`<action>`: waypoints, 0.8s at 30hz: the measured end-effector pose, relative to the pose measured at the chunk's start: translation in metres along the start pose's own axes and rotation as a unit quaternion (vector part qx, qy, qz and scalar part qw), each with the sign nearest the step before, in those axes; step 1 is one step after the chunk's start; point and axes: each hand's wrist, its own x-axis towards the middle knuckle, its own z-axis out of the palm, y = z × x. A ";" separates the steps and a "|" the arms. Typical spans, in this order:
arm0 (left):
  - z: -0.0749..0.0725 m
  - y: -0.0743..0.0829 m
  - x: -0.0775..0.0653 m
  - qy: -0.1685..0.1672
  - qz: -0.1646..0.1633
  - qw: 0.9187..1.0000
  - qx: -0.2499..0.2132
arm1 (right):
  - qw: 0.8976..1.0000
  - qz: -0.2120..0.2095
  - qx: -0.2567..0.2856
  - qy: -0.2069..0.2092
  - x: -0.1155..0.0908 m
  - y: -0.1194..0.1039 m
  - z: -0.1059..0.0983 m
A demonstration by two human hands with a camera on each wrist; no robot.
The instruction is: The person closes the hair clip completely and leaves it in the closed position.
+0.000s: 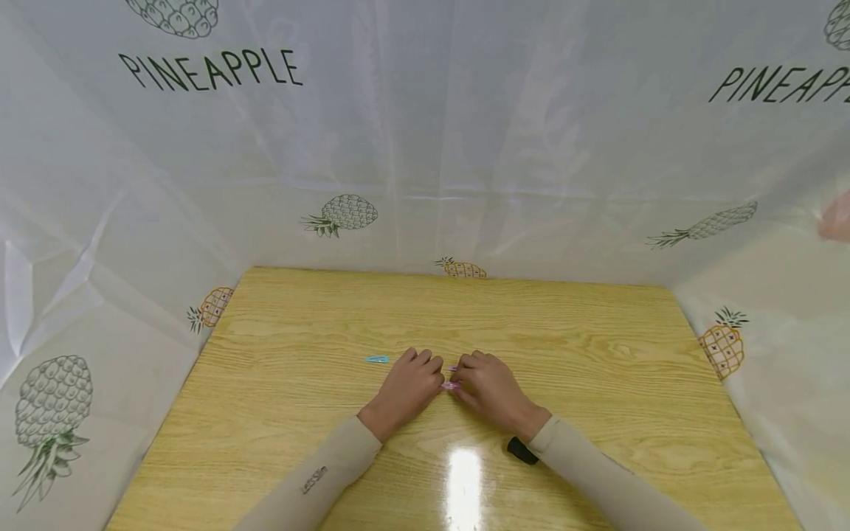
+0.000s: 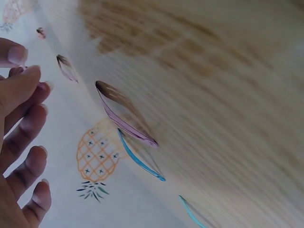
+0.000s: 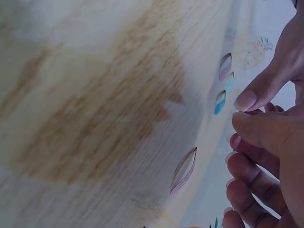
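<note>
A pink snap hair clip [image 1: 451, 385] spans the gap between my two hands above the table. My left hand [image 1: 412, 380] pinches one end with thumb and fingertips; the fingers cover much of the clip. From the other side, my right hand [image 1: 488, 387] pinches it too, thumb tip close to the left thumb in the right wrist view. Just beyond them a purple hair clip [image 1: 451, 368] lies on the table, partly hidden by the right fingers. Left of the left hand is a blue hair clip [image 1: 377, 359]. The left wrist view shows a teal clip [image 2: 192, 213] as well.
The wooden table [image 1: 299, 310] is enclosed by a white pineapple-print sheet [image 1: 412, 110] at the back and sides. Under the right forearm a black object [image 1: 521, 450] pokes out. Another purple clip [image 3: 183, 173] lies on the tabletop in the right wrist view.
</note>
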 end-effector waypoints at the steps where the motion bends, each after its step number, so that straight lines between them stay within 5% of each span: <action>1: 0.000 0.000 0.001 -0.003 0.000 1.000 -0.001 | 1.000 0.000 -0.002 -0.001 0.000 0.000 0.001; 24: 0.003 0.008 0.012 -0.077 0.005 0.997 0.016 | 0.996 -0.011 -0.087 -0.036 0.003 0.002 0.014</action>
